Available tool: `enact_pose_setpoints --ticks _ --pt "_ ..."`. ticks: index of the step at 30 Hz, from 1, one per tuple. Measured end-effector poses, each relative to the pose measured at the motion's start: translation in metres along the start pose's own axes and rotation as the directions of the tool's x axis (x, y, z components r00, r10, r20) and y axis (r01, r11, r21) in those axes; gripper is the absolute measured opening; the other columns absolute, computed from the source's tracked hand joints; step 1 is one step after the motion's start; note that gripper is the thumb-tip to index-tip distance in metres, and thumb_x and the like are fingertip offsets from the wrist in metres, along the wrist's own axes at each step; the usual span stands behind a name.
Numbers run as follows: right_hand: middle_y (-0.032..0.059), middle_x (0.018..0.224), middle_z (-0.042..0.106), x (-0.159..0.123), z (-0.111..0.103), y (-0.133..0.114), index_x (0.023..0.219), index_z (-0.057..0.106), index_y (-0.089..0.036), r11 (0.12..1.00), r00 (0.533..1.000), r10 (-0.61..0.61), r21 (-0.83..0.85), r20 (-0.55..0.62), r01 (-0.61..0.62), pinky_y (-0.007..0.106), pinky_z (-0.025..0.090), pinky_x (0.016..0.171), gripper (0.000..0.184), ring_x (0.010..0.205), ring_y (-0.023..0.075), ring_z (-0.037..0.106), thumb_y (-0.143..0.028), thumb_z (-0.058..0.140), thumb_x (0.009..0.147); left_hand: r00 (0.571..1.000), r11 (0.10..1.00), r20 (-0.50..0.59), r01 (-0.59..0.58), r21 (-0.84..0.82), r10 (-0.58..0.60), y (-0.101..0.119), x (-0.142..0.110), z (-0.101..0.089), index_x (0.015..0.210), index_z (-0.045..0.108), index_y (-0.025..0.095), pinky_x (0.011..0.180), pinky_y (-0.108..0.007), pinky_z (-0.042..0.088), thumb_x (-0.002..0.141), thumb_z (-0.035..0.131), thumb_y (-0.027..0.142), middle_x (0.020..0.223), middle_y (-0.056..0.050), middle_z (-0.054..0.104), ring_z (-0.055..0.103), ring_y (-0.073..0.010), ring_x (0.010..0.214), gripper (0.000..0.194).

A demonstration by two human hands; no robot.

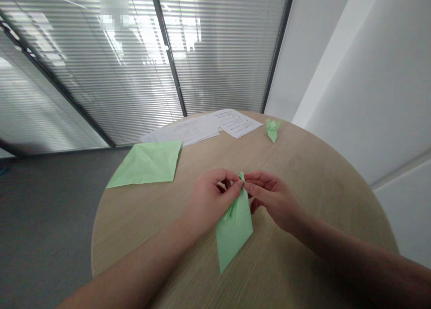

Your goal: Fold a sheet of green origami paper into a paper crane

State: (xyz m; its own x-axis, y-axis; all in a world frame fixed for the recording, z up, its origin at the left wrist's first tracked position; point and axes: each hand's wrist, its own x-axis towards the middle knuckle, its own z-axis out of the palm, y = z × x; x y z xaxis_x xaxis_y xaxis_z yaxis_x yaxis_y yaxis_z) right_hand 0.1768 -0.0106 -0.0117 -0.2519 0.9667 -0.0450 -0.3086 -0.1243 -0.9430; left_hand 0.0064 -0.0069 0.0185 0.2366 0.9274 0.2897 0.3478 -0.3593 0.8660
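A partly folded light green paper (234, 230) lies pointed on the round wooden table (303, 174), its narrow top raised between my hands. My left hand (210, 199) pinches that top tip from the left with thumb and forefinger. My right hand (269, 196) pinches the same tip from the right, fingers closed on it. The wider lower point of the paper rests on the table toward me.
A creased flat green sheet (146, 163) lies at the table's left edge. White printed papers (205, 127) sit at the far side. A small finished green folded figure (272, 128) stands at the far right. Glass walls with blinds stand behind, a white wall to the right.
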Motion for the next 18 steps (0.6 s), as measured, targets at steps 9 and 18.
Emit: enact_pose_setpoints --ticks 9,18 --pt "0.0028 0.074 0.072 0.004 -0.002 0.004 0.094 0.072 -0.016 0.998 0.998 -0.053 -0.035 -0.015 0.052 0.018 0.052 0.046 0.035 0.058 0.0104 0.064 -0.039 0.084 0.069 0.995 0.984 -0.051 0.071 -0.162 -0.080 -0.003 0.000 0.006 0.083 0.070 0.016 0.053 -0.020 0.043 0.081 0.070 0.028 0.068 0.000 0.064 0.056 -0.0109 0.059 0.013" --pt "0.0046 0.083 0.071 0.002 -0.002 0.001 0.106 0.066 -0.015 0.996 0.999 0.030 -0.085 0.040 -0.026 0.020 0.053 0.052 0.046 0.068 0.0127 0.066 -0.048 0.078 0.075 0.985 0.882 -0.057 0.122 -0.455 -0.165 -0.014 0.009 0.005 0.110 0.061 0.017 0.054 -0.020 0.043 0.078 0.073 0.028 0.074 0.003 0.062 0.056 -0.0101 0.060 0.036"
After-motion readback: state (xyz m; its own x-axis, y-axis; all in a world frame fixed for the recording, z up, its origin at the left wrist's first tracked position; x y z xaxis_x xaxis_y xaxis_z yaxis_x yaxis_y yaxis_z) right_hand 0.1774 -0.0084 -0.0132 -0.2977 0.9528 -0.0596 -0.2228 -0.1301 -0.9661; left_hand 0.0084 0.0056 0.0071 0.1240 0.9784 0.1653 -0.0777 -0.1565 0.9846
